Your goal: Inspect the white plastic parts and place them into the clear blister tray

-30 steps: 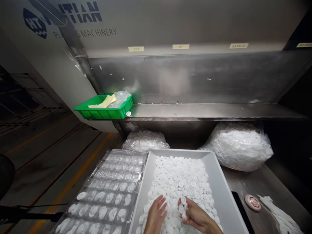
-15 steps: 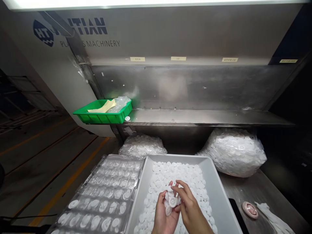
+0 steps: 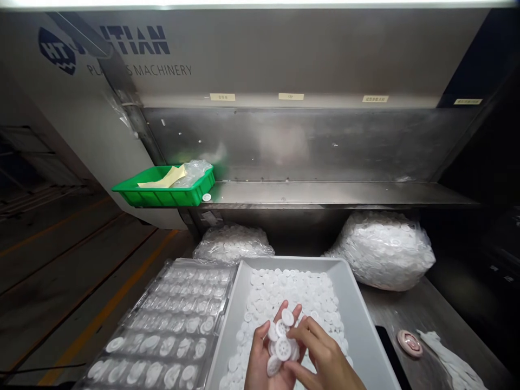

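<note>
Several round white plastic discs (image 3: 283,349) with small holes lie heaped in my left hand (image 3: 262,365), its fingers curled up around them. My right hand (image 3: 325,352) touches the right side of the heap, thumb and fingers bent against the discs. Whether it pinches a single disc is hard to see. Both hands are above a grey bin (image 3: 368,319) that holds a layer of the same discs. Left of the bin stands a clear plastic blister tray (image 3: 160,319) with rows of pockets; white discs show in its nearer rows.
Behind the bin stand two clear bags of discs, a smaller one (image 3: 233,242) and a larger one (image 3: 390,249). A green basket (image 3: 170,196) with paper and plastic sits on the metal shelf (image 3: 325,193). At right lie a pink round object (image 3: 409,343) and white gloves (image 3: 450,360).
My left hand has opened up a little, showing more of the heaped discs. The right hand has shifted down against the heap's right side. The whole view has moved slightly.
</note>
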{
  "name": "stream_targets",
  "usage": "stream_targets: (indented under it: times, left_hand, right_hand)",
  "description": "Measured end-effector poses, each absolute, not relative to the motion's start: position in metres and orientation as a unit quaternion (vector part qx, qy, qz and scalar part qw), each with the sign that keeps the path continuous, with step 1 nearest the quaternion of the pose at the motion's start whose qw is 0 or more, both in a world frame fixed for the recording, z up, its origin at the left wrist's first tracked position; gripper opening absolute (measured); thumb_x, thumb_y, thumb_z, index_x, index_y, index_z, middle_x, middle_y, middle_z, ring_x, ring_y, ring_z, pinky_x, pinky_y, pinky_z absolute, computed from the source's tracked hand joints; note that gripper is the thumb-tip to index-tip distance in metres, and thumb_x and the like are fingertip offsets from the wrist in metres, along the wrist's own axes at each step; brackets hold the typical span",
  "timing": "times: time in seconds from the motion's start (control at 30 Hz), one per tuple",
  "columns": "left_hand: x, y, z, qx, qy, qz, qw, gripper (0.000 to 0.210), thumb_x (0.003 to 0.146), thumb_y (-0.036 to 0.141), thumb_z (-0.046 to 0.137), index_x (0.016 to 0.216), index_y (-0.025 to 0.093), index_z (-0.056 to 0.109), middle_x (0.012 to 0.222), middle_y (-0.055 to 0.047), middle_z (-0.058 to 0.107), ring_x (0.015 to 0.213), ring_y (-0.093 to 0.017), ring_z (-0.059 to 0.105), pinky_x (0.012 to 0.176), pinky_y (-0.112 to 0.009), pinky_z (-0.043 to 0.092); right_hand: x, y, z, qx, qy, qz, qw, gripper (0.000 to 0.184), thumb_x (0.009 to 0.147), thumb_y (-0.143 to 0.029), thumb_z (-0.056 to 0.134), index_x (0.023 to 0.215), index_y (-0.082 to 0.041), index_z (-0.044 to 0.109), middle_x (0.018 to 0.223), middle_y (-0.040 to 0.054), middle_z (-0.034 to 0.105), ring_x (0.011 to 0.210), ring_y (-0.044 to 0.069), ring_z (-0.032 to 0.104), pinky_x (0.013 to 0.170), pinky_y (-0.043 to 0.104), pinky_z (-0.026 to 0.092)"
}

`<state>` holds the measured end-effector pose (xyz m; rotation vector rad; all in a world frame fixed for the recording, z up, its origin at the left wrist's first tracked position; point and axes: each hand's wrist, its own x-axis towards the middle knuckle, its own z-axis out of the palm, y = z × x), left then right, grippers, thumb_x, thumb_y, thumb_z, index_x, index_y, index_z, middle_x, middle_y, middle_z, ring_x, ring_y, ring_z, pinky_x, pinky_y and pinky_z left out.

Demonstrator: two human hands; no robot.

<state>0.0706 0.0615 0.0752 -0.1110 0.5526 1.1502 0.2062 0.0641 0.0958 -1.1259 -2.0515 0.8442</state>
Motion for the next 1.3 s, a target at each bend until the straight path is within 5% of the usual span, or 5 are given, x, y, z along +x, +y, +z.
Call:
stream_targets:
  times: [0.4, 0.67, 0.9, 1.13, 1.3]
  left_hand:
    - [0.073, 0.048, 0.099, -0.048, 0.211, 0.519, 0.827, 0.061, 0.080, 0.035, 0.039, 0.139, 0.020, 0.033, 0.126, -0.012, 0.058, 0.125, -0.029, 0.045, 0.101, -0.045, 0.034]
    - [0.072, 0.039, 0.095, -0.042, 0.196, 0.495, 0.845, 0.064, 0.077, 0.036, 0.042, 0.138, 0.018, 0.034, 0.125, -0.011, 0.059, 0.125, -0.029, 0.045, 0.107, -0.044, 0.027]
    - [0.066, 0.037, 0.096, 0.075, 0.107, 0.457, 0.880, 0.047, 0.084, 0.033, 0.034, 0.125, 0.019, 0.053, 0.128, -0.010, 0.057, 0.128, -0.028, 0.038, 0.109, -0.047, 0.018]
    - [0.064, 0.030, 0.098, 0.063, 0.154, 0.465, 0.870, 0.045, 0.091, 0.031, 0.026, 0.125, 0.019, 0.053, 0.123, -0.010, 0.061, 0.117, -0.026, 0.049, 0.104, -0.044, 0.024]
    - [0.064, 0.027, 0.108, 0.037, 0.165, 0.448, 0.878, 0.044, 0.090, 0.030, 0.030, 0.127, 0.019, 0.051, 0.120, -0.010, 0.062, 0.110, -0.024, 0.053, 0.100, -0.041, 0.029]
  right_hand:
    - [0.234, 0.062, 0.140, -0.429, -0.734, 0.448, 0.279, 0.049, 0.075, -0.005, 0.044, 0.119, -0.027, 0.041, 0.109, 0.0047, 0.049, 0.090, 0.017, 0.056, 0.070, 0.025, 0.048]
    - [0.237, 0.057, 0.141, -0.419, -0.758, 0.386, 0.317, 0.042, 0.079, -0.002, 0.038, 0.114, -0.027, 0.040, 0.105, 0.0045, 0.048, 0.094, 0.016, 0.056, 0.078, 0.026, 0.048]
    - [0.228, 0.048, 0.144, -0.451, -0.774, 0.277, 0.347, 0.041, 0.089, -0.010, 0.035, 0.125, -0.029, 0.033, 0.117, 0.0075, 0.048, 0.108, 0.019, 0.053, 0.086, 0.030, 0.049]
    - [0.220, 0.036, 0.139, -0.488, -0.772, 0.253, 0.318, 0.050, 0.092, -0.015, 0.034, 0.137, -0.032, 0.019, 0.137, 0.0039, 0.046, 0.127, 0.020, 0.042, 0.105, 0.042, 0.037]
    - [0.225, 0.036, 0.139, -0.494, -0.758, 0.274, 0.327, 0.051, 0.091, -0.020, 0.039, 0.137, -0.036, 0.023, 0.137, 0.0001, 0.045, 0.128, 0.020, 0.040, 0.100, 0.038, 0.043]
